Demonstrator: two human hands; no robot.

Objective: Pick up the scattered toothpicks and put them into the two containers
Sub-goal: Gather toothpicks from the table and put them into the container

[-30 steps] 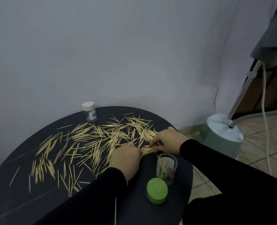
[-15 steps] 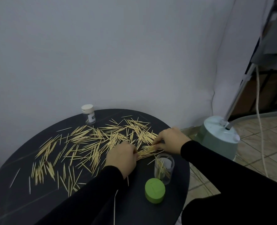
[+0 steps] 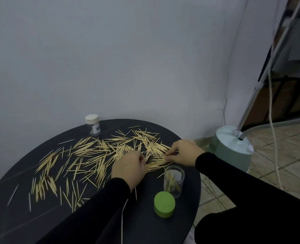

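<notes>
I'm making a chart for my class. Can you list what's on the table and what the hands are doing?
table: dark round table
toothpicks: scattered toothpicks, most not yet picked up
open container: clear jar, a few toothpicks inside
green lid: on the table beside that jar
closed container: white-capped jar by the wall
left hand: gathering a bunch
right hand: pinching the same bunch

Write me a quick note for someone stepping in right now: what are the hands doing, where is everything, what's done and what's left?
Left hand and right hand both pinch at a small bundle of toothpicks lying on the black table.
Open clear container holds only a few toothpicks; its green lid lies beside it.
Second container, white-capped, stands at the far edge.
Left to do: nearly everything; most scattered toothpicks lie across the table.
</notes>
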